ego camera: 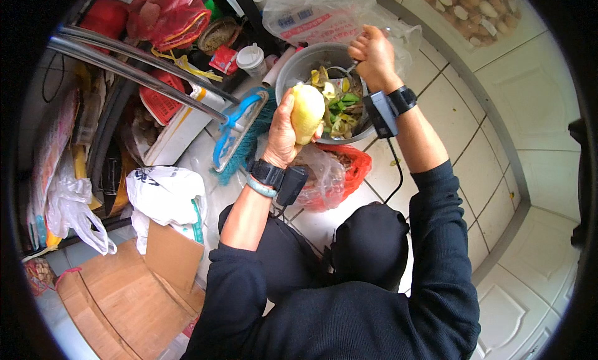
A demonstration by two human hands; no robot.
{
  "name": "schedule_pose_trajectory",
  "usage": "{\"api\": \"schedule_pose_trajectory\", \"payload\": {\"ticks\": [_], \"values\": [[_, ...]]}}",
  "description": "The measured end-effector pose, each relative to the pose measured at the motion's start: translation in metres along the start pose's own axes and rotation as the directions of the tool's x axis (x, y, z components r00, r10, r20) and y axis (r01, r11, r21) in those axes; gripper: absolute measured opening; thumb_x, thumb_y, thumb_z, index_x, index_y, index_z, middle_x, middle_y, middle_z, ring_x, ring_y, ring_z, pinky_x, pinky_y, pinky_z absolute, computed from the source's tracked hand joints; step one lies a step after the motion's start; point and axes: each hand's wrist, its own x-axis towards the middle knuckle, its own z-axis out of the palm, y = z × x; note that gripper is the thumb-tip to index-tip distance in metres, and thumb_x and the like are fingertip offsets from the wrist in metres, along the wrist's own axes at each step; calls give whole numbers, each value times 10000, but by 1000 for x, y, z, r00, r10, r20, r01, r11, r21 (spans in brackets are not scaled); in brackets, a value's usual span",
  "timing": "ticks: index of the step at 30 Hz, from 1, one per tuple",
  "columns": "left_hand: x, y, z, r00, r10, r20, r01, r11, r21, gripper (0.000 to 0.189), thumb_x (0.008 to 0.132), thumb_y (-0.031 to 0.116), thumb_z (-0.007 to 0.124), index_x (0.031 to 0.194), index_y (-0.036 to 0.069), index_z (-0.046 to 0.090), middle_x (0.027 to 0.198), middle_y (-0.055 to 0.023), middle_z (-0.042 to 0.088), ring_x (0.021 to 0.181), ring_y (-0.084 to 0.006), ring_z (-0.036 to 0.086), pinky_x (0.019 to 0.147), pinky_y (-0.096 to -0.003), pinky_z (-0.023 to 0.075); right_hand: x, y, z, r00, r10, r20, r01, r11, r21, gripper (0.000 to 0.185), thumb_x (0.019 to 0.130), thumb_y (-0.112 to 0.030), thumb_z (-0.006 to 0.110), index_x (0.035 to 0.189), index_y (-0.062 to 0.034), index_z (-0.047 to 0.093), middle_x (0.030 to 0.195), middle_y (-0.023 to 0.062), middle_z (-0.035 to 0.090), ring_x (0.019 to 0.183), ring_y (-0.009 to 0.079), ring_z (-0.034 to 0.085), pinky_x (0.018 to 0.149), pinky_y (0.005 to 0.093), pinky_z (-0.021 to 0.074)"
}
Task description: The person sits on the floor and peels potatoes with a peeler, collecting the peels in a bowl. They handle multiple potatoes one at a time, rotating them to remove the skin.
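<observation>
My left hand (282,126) is closed around a peeled potato (307,113), pale yellow and smooth, above the left rim of a grey plastic bin (288,63). My right hand (375,56) is a fist over the bin's right side, gripping a small tool whose metal end (348,69) shows in part; it looks like a peeler, but the fingers hide most of it. Tool and potato are apart. Inside the bin lie yellowish peelings (343,124) and green vegetable scraps (345,101).
Close below the bin sits a red plastic bag (357,171). A broom with teal bristles (247,147) leans at the left, near a white plastic bag (163,196) and flat cardboard (175,255). A clear plastic bag (322,14) is behind the bin; white cabinet doors (528,98) line the right.
</observation>
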Motion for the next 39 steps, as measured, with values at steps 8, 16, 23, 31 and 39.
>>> {"api": "schedule_pose_trajectory", "payload": {"ticks": [8, 16, 23, 31, 39], "values": [[8, -6, -11, 989, -6, -148, -11, 994, -110, 507, 919, 488, 487, 1176, 54, 529, 1040, -63, 628, 913, -191, 622, 799, -284, 511, -5, 0, -15, 979, -187, 77, 195, 975, -104, 329, 921, -169, 506, 662, -117, 309, 551, -31, 248, 452, 91, 229, 420, 268, 225], [9, -5, -18, 972, -90, -215, 71, 993, -95, 420, 893, 310, 609, 1219, 77, 483, 1167, -81, 572, 1086, -199, 556, 872, -349, 512, -12, -3, -13, 949, -240, 205, 265, 959, -101, 337, 919, -225, 547, 676, -112, 342, 550, -9, 309, 454, 108, 286, 424, 267, 274], [11, -1, -10, 977, -39, -209, 28, 998, -56, 370, 865, 119, 650, 1170, 71, 446, 1153, -99, 552, 1045, -235, 582, 873, -368, 537, -27, 6, 2, 934, -273, 231, 321, 924, -207, 329, 927, -199, 537, 665, -111, 359, 544, -12, 332, 448, 96, 307, 415, 256, 277], [13, -11, -7, 974, -17, -227, 34, 997, 73, 355, 868, 134, 650, 1149, 69, 444, 1107, -77, 555, 1019, -206, 585, 880, -356, 527, -47, 10, 18, 763, -481, 432, 601, 774, -200, 312, 960, -144, 504, 680, -89, 378, 566, -6, 383, 484, 80, 361, 447, 240, 332], [14, -12, -8, 974, -53, -220, 68, 996, 61, 341, 879, 163, 637, 1138, 24, 465, 1109, -93, 568, 996, -212, 604, 832, -323, 542, -52, 6, 21, 752, -409, 516, 567, 801, -192, 332, 960, -167, 521, 671, -85, 379, 534, -7, 423, 442, 62, 374, 429, 225, 348]]}}
